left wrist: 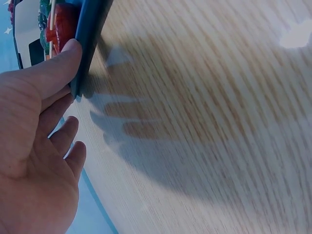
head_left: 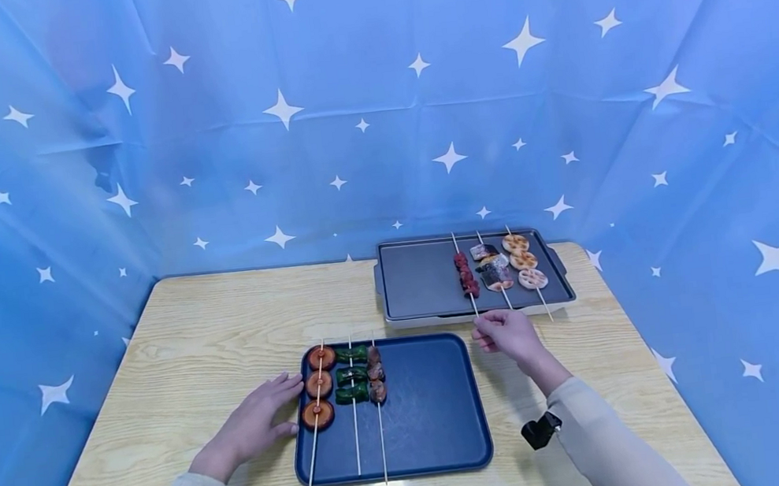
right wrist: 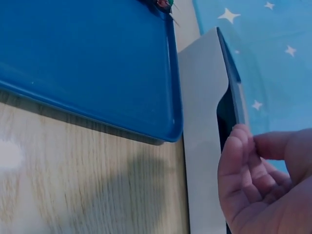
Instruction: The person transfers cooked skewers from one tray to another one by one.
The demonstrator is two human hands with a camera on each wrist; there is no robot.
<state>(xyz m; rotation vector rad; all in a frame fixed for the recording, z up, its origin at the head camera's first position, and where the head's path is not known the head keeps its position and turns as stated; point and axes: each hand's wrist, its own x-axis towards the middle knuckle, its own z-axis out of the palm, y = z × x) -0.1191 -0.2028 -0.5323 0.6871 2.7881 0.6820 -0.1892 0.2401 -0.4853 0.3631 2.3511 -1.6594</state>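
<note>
At the left edge of the dark blue tray [head_left: 428,405], my left hand [head_left: 254,419] rests against the rim with fingers fairly straight, thumb and fingertips touching it in the left wrist view. The tray bears a skewer of round brown slices [head_left: 319,383], a skewer of green pieces [head_left: 351,375] and a skewer of brownish chunks [head_left: 376,375]. My right hand [head_left: 509,335] pinches the lower stick end of a skewer of dark red meat [head_left: 465,273], which lies on the grill plate [head_left: 418,279]. The right wrist view shows thumb and forefinger together beside the plate's edge; the stick is hard to see there.
Right of the red meat, the grill plate also carries a skewer of fish pieces [head_left: 493,265] and a skewer of round pale slices [head_left: 523,260]. Both trays stand on a wood-grain table [head_left: 228,331]. A blue star-patterned curtain [head_left: 351,144] encloses the table's back and sides.
</note>
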